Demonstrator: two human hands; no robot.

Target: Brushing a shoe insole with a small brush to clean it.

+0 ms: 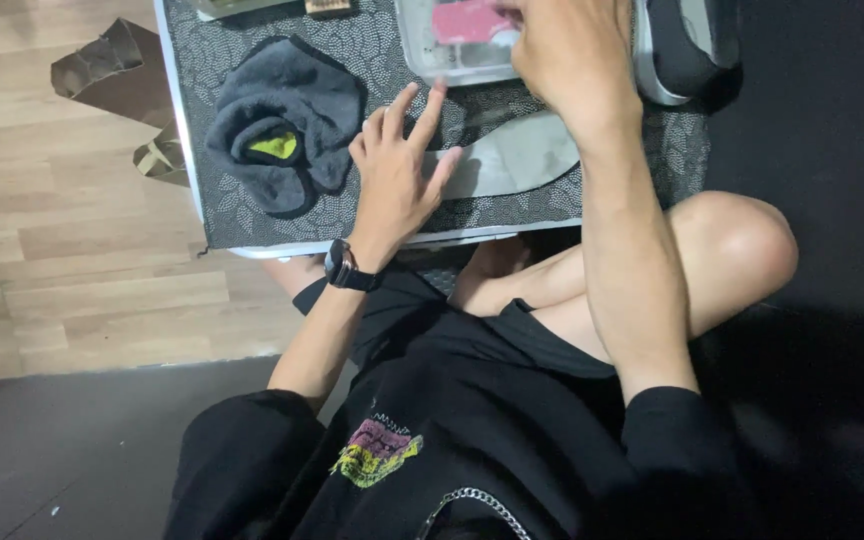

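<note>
A clear plastic tub (452, 55) holding a pink block (467, 20) sits at the mat's (372, 50) far edge; my right hand (562, 50) reaches into it, grip hidden. My left hand (397, 170) rests open-fingered against a grey insole (512, 160), beside a dark cloth (287, 115).

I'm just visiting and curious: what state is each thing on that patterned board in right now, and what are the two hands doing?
Grey fluffy cloth: crumpled, a yellow patch showing.
Flat grey insole-shaped piece: lying flat, left end under the fingers.
Clear plastic tray: open-topped, a pink item inside.
Left hand: fingers spread, pressing the grey piece.
Right hand: over the tray; grip unclear.
</note>
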